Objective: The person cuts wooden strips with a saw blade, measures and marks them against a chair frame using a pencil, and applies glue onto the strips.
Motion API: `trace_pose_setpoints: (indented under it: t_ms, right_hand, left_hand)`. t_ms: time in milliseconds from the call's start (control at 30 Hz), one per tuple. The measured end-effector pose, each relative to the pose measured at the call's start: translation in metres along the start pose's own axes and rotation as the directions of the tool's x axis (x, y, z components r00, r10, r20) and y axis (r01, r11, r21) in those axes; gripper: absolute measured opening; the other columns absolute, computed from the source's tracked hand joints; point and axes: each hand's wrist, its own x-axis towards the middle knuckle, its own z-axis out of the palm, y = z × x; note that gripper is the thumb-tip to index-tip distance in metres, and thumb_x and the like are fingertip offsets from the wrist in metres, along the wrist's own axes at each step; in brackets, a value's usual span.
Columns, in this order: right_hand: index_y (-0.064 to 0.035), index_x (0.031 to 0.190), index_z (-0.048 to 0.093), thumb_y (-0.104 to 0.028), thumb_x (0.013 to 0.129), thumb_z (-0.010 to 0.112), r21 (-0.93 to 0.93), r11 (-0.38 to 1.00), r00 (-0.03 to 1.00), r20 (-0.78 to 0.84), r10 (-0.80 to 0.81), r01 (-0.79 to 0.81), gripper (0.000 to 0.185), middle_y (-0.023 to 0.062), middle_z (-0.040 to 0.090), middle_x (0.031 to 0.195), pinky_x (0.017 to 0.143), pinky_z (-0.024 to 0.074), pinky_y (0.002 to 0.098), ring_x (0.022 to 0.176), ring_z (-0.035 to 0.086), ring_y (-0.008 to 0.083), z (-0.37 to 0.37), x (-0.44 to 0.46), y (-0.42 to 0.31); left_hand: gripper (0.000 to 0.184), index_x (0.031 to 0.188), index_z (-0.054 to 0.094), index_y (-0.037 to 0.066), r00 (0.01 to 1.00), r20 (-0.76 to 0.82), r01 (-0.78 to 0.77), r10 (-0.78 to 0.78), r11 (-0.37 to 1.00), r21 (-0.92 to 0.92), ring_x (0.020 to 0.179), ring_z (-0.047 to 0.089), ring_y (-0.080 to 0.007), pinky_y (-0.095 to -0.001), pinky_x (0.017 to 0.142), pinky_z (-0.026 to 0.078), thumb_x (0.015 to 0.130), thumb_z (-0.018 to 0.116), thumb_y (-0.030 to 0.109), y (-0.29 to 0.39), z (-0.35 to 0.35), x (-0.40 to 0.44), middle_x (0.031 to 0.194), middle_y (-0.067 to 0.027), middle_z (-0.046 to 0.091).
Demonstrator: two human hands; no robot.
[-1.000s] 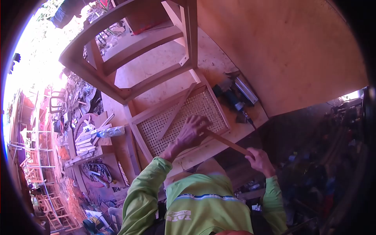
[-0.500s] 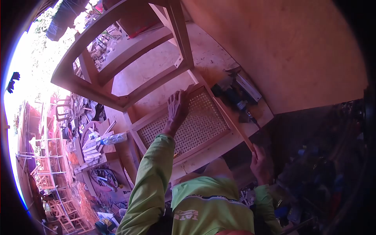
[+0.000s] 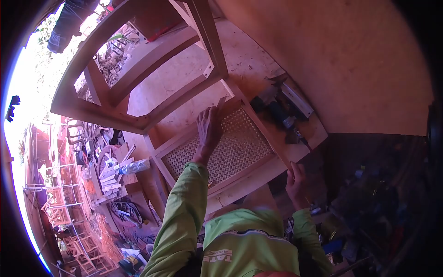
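The chair (image 3: 182, 96) lies across the middle of the view, its unpainted frame reaching toward 11 o'clock and its cane seat (image 3: 242, 147) at the centre. The seat is a pale mesh of small, regular holes inside a flat wooden border; the frame above it has curved rails, squared posts and small dark holes at the joints.

The person's left hand (image 3: 210, 129) rests just above the centre, fingers nearly straight and close together, over a thin wooden strip (image 3: 222, 101) whose end pokes out toward 12 o'clock. The hand and sleeve (image 3: 187, 203) hide any remaining length, and whether the fingers grip it cannot be told. The right hand (image 3: 297, 182), toward 4 o'clock, has its fingers curled closed on the near end of a slim wooden slat (image 3: 279, 152) running along the seat's side; its far end is hard to tell from the border.

The frame's top is cut off toward 11 o'clock. A dark power tool (image 3: 281, 115) lies near the seat toward 2 o'clock, beside a broad, smooth board (image 3: 332, 69). Clutter toward 4 o'clock sinks into shadow; glare washes out 9 o'clock.
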Motion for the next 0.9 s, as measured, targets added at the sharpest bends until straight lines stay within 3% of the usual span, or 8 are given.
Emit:
trace_pose_setpoints:
  t_ms: [133, 267, 333, 367, 467, 533, 633, 900]
  right_hand:
    - [0.0018, 0.136, 0.065, -0.003, 0.105, 0.065, 0.228, 0.973, 0.999, 0.017, 0.044, -0.046, 0.031, 0.0189, 0.064, 0.117, 0.083, 0.0582, 0.0459, 0.101, 0.072, 0.0345, 0.006, -0.003, 0.006]
    - [0.0032, 0.130, 0.067, -0.003, 0.104, 0.066, 0.114, 0.992, 0.989, 0.144, 0.027, -0.044, 0.026, 0.0195, 0.067, 0.116, 0.086, 0.0579, 0.0438, 0.102, 0.072, 0.0329, -0.004, -0.005, 0.013]
    - [0.0043, 0.130, 0.067, -0.003, 0.104, 0.066, 0.088, 0.972, 0.967, 0.151, 0.204, -0.219, 0.027, 0.0195, 0.069, 0.113, 0.086, 0.0577, 0.0428, 0.102, 0.072, 0.0334, 0.003, -0.009, 0.024]
    - [0.0043, 0.130, 0.067, -0.003, 0.104, 0.066, 0.086, 0.972, 0.967, 0.151, 0.205, -0.219, 0.027, 0.0195, 0.069, 0.113, 0.086, 0.0577, 0.0428, 0.102, 0.072, 0.0334, 0.008, -0.012, 0.031]
    - [0.0041, 0.134, 0.066, -0.003, 0.106, 0.065, 0.231, 0.939, 0.967, 0.087, 0.240, -0.254, 0.030, 0.0195, 0.070, 0.110, 0.085, 0.0573, 0.0434, 0.098, 0.072, 0.0347, 0.011, -0.016, 0.038]
    - [0.0037, 0.138, 0.066, -0.003, 0.106, 0.064, 0.198, 0.979, 0.997, 0.059, 0.040, -0.051, 0.033, 0.0200, 0.070, 0.109, 0.084, 0.0575, 0.0432, 0.096, 0.072, 0.0360, -0.004, -0.011, 0.016]
    - [0.0035, 0.138, 0.066, -0.002, 0.106, 0.065, 0.197, 0.980, 0.993, 0.115, -0.016, -0.007, 0.033, 0.0210, 0.070, 0.110, 0.085, 0.0579, 0.0432, 0.097, 0.072, 0.0366, -0.014, -0.008, -0.001]
    - [-0.0004, 0.149, 0.060, 0.000, 0.103, 0.066, 0.149, 0.989, 0.999, 0.045, -0.032, 0.025, 0.046, 0.0189, 0.067, 0.115, 0.083, 0.0574, 0.0453, 0.097, 0.071, 0.0354, 0.008, -0.007, 0.003]
  left_hand:
    - [0.043, 0.136, 0.061, 0.005, 1.000, 0.012, 0.006, -0.006, 1.000, 0.016, 0.128, 0.060, -0.0419, -0.0546, 0.111, 0.043, 0.095, 0.071, 0.011, -0.001, 0.001, -0.001, 0.136, -0.0187, 0.068]
    - [0.044, 0.136, 0.061, 0.005, 1.000, 0.011, 0.001, -0.001, 1.000, 0.002, 0.128, 0.060, -0.0421, -0.0547, 0.110, 0.043, 0.094, 0.071, 0.009, 0.003, -0.001, 0.001, 0.137, -0.0187, 0.067]
    - [0.045, 0.136, 0.061, 0.005, 1.000, 0.015, 0.010, -0.011, 1.000, 0.011, 0.128, 0.060, -0.0424, -0.0548, 0.110, 0.044, 0.093, 0.071, 0.007, 0.004, -0.002, 0.001, 0.136, -0.0186, 0.067]
    - [0.045, 0.136, 0.061, 0.005, 1.000, 0.015, 0.012, -0.012, 1.000, 0.010, 0.128, 0.060, -0.0424, -0.0548, 0.110, 0.044, 0.093, 0.071, 0.007, 0.005, -0.003, 0.001, 0.136, -0.0186, 0.067]
    - [0.045, 0.136, 0.061, 0.005, 1.000, 0.020, 0.014, -0.015, 1.000, 0.009, 0.128, 0.060, -0.0425, -0.0549, 0.110, 0.044, 0.092, 0.072, 0.005, 0.004, -0.002, 0.002, 0.136, -0.0184, 0.068]
    - [0.044, 0.135, 0.061, 0.005, 1.000, 0.020, 0.013, -0.014, 1.000, 0.020, 0.127, 0.060, -0.0428, -0.0550, 0.109, 0.044, 0.092, 0.071, 0.005, 0.002, 0.000, 0.001, 0.135, -0.0181, 0.068]
    - [0.045, 0.135, 0.061, 0.006, 1.000, 0.021, 0.011, -0.011, 1.000, 0.022, 0.127, 0.060, -0.0430, -0.0551, 0.109, 0.044, 0.091, 0.070, 0.003, 0.003, -0.002, 0.001, 0.135, -0.0180, 0.068]
    - [0.043, 0.133, 0.060, 0.007, 0.999, 0.032, 0.017, -0.017, 1.000, 0.020, 0.126, 0.060, -0.0428, -0.0553, 0.108, 0.044, 0.092, 0.070, 0.003, 0.004, -0.004, 0.001, 0.134, -0.0174, 0.068]
